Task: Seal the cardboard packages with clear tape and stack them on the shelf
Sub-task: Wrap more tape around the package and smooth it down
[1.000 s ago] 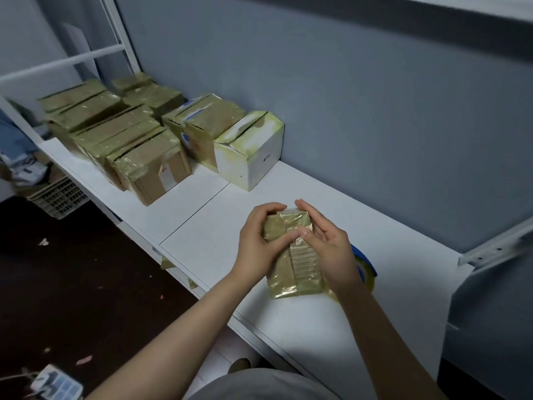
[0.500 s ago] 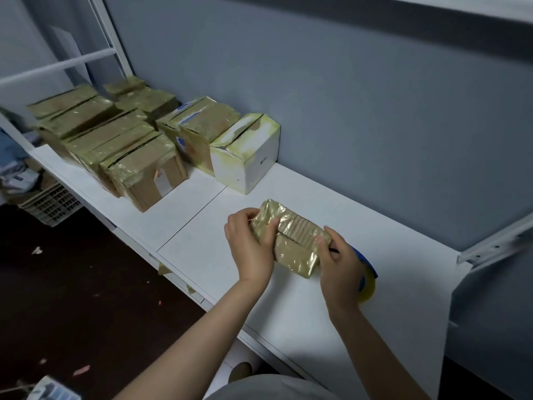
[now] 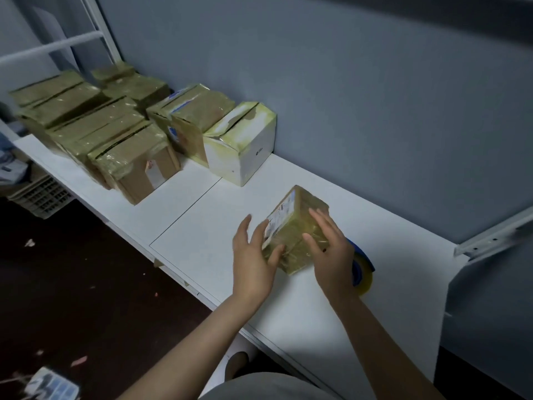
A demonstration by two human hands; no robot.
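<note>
Package, one, between left hand, right hand; one tape roll.

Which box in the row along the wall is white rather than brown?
The white box at the row's right end; the other boxes are brown cardboard under yellowish tape.

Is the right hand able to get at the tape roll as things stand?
Probably yes. The tape roll lies on the white shelf just beside the right hand, with nothing between them. That hand only rests flat on the taped package, so it looks free to move.
</note>
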